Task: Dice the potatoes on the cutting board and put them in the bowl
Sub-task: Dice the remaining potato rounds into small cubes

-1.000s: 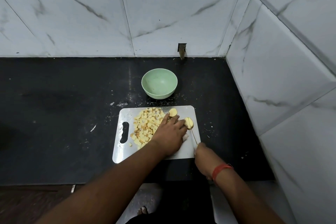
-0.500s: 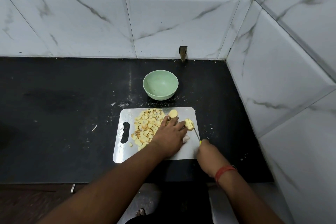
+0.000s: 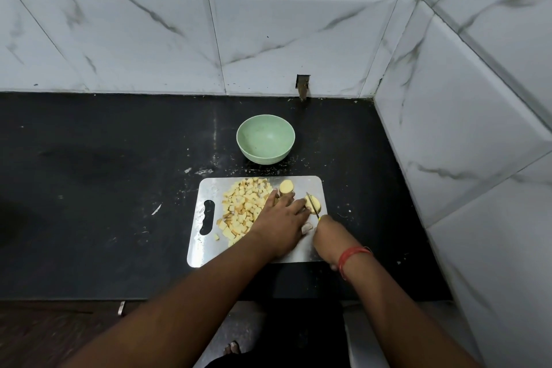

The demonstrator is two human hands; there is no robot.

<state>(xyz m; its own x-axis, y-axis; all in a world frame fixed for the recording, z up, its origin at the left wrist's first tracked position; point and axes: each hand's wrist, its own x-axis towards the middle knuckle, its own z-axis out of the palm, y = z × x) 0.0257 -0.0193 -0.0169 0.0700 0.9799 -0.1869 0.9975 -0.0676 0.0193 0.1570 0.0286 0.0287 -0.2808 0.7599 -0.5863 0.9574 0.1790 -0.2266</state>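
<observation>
- Little has shifted since the earlier frames: the left hand [image 3: 279,222] keeps its place over the cutting board [image 3: 206,251], and the right hand [image 3: 330,233] has brought the knife [image 3: 312,205] slightly further onto the potato piece [image 3: 314,203] at the board's right edge.
- Left hand: it lies palm down with fingers stretched forward, fingertips touching the potato piece being cut; it presses rather than grips.
- Right hand: fingers curl round the knife handle, the thin blade running away from the person across the potato piece.
- To do this cut well, in my judgement, the left fingertips should tuck back from the blade, since they sit just beside it; the piece looks small and rounded, so it could roll unless it rests on a flat face.
- Cuts should match the cubes already made, so the dice come out even.
- Count: one green bowl [image 3: 265,140], with nothing visible in it, on the counter [image 3: 89,188] just beyond the board.
- One cutting board, one knife.
- Two uncut potato pieces show: the one under the blade and a second rounded piece [image 3: 286,187] near the board's far edge.
- One heap of diced potato [image 3: 243,207] covers the board's middle and left; the cubes are too many to count, and one lies apart near the handle slot.
- None of the dice have gone into the bowl yet.
</observation>
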